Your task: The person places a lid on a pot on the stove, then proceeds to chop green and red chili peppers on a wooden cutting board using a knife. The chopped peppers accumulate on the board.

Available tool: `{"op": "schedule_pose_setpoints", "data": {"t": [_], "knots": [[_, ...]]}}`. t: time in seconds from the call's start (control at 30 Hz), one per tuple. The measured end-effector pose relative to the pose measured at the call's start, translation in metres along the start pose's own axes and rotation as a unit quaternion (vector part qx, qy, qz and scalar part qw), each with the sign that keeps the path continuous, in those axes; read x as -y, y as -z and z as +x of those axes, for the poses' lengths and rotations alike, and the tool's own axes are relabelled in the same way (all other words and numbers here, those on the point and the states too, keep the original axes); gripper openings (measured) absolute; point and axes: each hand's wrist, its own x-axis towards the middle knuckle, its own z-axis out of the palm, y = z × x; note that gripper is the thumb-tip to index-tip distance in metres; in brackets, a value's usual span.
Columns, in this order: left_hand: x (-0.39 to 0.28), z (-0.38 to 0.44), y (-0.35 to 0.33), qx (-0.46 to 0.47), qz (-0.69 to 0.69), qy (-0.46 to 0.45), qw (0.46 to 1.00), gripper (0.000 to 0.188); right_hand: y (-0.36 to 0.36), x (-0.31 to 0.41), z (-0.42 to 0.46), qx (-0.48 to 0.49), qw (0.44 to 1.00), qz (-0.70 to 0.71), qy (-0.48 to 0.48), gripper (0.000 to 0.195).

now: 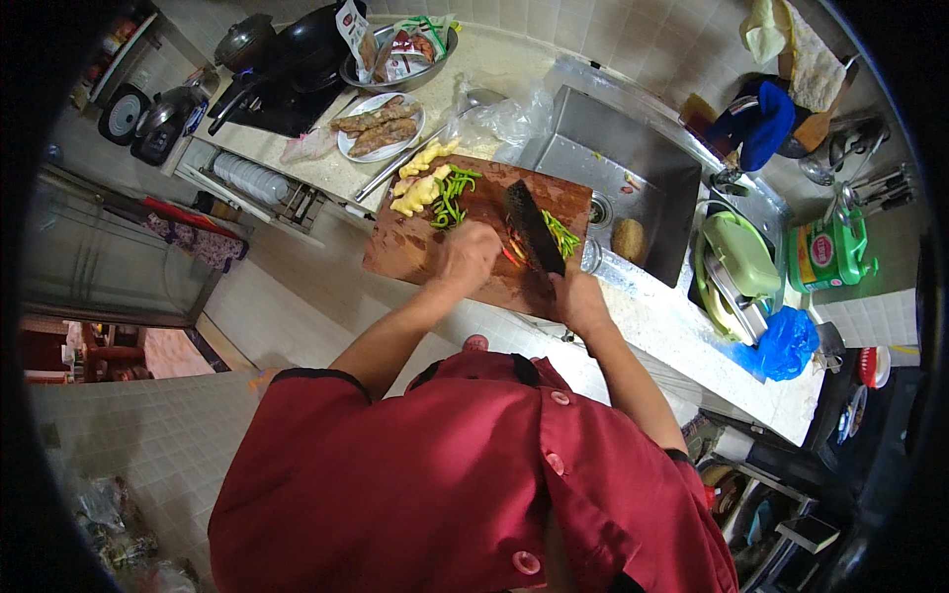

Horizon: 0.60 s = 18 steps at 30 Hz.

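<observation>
My right hand [583, 300] grips the handle of a dark cleaver [532, 226], whose blade stands over the wooden cutting board [408, 256]. My left hand [472, 256], fingers curled, is on the board just left of some red and green pepper pieces [514, 248]; whether it holds any is hidden. Cut green pepper strips [561, 234] lie right of the blade. Several green chili peppers [451, 196] and pieces of ginger root [419, 191] rest at the board's far left part.
Behind the board are a plate of long brown roots or meat [382, 126], a metal ladle [400, 163] and a clear plastic bag [511, 111]. A steel sink [608, 126] holding a brown oval item [629, 239] adjoins the right side. A wok [315, 44] sits on the stove.
</observation>
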Motion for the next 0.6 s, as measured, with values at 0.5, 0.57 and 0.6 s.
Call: {"op": "schedule_pose_setpoints", "data": {"t": [0.5,0.57,0.6], "knots": [[0.022,0.039,0.01,0.254,0.286,0.171,0.908,0.013,0.0,-0.022,-0.012,0.067,0.997,-0.048,0.0,0.033],[0.015,0.032,0.005,0.226,0.26,0.12,0.931,0.014,-0.003,-0.022,-0.012,0.055,0.998,-0.039,0.003,0.032],[0.011,0.028,0.001,0.244,0.262,0.1,0.928,0.014,-0.003,-0.022,-0.013,0.054,0.998,-0.04,-0.001,0.032]]}}
